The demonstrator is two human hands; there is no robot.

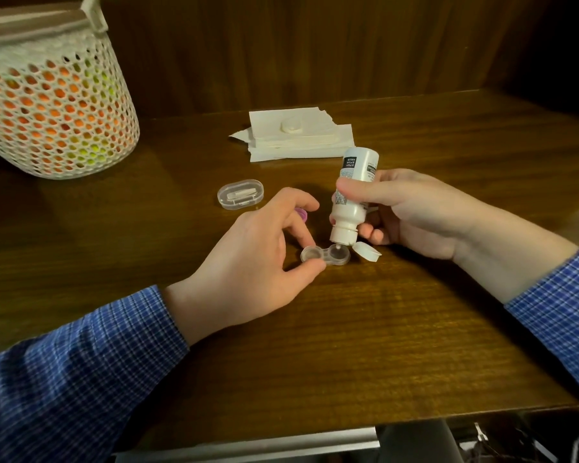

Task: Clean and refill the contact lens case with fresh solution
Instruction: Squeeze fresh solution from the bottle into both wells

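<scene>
One head view only. Dark glossy wood table (365,329) with visible grain, wood-panel wall (281,45) behind, room dim, far right corner black. Contact lens case (325,256), clear, both wells uncapped, sits flat mid-table. Left hand (258,259) pinches the case's left well between thumb and fingertip, steadying it. Right hand (411,212) is wrapped around white solution bottle (353,198), tipped nozzle-down, tip right over or touching the right well; flip cap (368,251) hangs open beside the case. Purple lid (302,213) partly hidden behind left fingers. Small clear oval box (240,194) lies on table just behind the left hand. Stack of white paper towels (298,137) further back, a white round lid (292,124) on top. White mesh basket (47,95) far left, orange and yellow-green contents showing through. Blue checked sleeves (81,362) on both arms. Metal edge (248,444) below table front.
</scene>
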